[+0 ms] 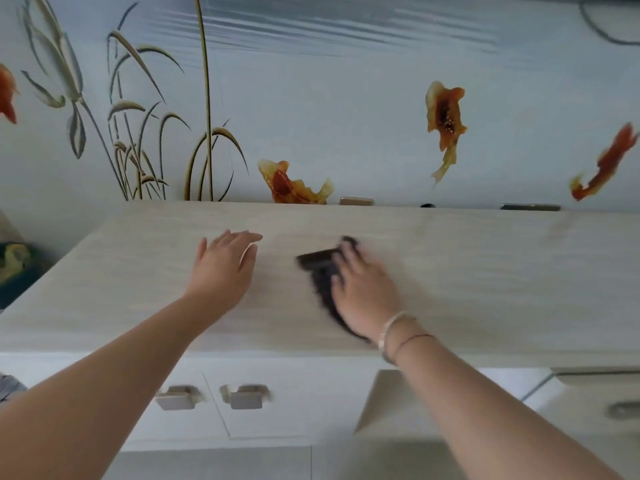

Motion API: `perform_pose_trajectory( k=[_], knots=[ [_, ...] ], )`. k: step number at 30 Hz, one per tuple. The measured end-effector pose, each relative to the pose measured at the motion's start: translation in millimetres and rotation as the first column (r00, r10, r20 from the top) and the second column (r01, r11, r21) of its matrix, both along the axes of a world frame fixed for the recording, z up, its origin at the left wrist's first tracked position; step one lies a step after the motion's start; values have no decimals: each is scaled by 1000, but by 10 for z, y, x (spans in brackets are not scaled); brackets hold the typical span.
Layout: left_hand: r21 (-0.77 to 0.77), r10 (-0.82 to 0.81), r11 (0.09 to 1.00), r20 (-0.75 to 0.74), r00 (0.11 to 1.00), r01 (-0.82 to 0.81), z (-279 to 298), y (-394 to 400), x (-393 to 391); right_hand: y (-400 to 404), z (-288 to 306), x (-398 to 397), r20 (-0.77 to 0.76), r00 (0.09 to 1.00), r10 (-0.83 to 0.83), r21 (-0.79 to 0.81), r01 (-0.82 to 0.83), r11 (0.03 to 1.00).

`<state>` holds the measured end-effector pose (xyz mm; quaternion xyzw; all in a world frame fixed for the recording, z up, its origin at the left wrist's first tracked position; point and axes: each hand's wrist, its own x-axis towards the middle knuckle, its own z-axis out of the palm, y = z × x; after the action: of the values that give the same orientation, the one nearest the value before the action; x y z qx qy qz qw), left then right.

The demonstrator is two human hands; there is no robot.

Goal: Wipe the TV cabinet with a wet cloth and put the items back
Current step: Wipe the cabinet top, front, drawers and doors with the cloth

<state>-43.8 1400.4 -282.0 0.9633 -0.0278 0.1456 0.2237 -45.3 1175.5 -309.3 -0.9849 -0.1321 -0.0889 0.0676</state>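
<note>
The TV cabinet has a pale wood-grain top that runs across the middle of the head view. A dark cloth lies flat on the top near its centre, blurred by motion. My right hand presses down on the cloth, palm flat and fingers spread over it. My left hand rests to the left of the cloth, fingers apart, holding nothing, on or just above the cabinet top.
Behind the cabinet is a wall mural with reeds and orange fish. Small objects and a dark flat item show at the back edge. Two drawer handles sit below the front edge. A dark green object stands at the left.
</note>
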Motion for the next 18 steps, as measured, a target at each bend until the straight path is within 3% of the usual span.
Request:
perform_pose_trajectory(
  k=[3, 5, 8, 10, 13, 16, 18],
  knots=[
    [-8, 22, 1000, -5, 1000, -22, 80, -125, 142, -860, 31, 187, -68, 944, -324, -58, 320, 946],
    [-14, 26, 1000, -40, 999, -26, 156, -251, 282, -999, 37, 239, -113, 917, -381, -65, 376, 924],
    [17, 11, 1000, -74, 997, -9, 228, -440, 517, -717, 28, 336, -56, 906, -420, -68, 416, 907],
    [16, 17, 1000, -49, 999, -17, 245, -456, 710, -393, 7, 494, -28, 936, -352, -53, 350, 935],
    [8, 68, 998, -32, 997, -68, 250, -296, 953, 270, 1, 750, -16, 993, -113, -57, 112, 992],
    [-52, 132, 990, -29, 991, -134, 250, -62, 1099, 875, 26, 1036, -30, 992, 121, -10, -121, 993],
    [-94, 153, 983, -21, 988, -154, 243, 44, 1183, 996, 36, 1283, -47, 983, 177, 21, -176, 984]
  ],
)
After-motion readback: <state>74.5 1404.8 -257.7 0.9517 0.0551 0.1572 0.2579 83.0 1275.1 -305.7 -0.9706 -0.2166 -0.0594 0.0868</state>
